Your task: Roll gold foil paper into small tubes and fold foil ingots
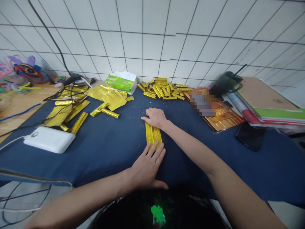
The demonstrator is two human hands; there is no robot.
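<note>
Here we go, both hands down flat on the table! The left hand (pixel 147 168) is spread wide, fingertips pressing on the near end of two gold foil strips (pixel 152 135). The right hand (pixel 155 117) lies open across the far end, fingers pointing left, its edge touching the strips. Neither grip is closed on anything: both are wide, pinning the pair side by side in the middle of the blue-covered table (pixel 107 149). The step in hand right now is pressing and squaring up that pair!

Just beyond, a heap of folded gold strips (pixel 163 89) sits near the tiled wall (pixel 143 44), with crumpled gold foil sheets (pixel 111 99) off to the left, by a green tissue box (pixel 121 82). More strips and foil lie further left among black cables (pixel 71 83), close to a white power bank (pixel 49 139). Over on the right, a gold-patterned package (pixel 221 116), partly blurred, then a black phone (pixel 250 136) beside a stack of books (pixel 269 111).
</note>
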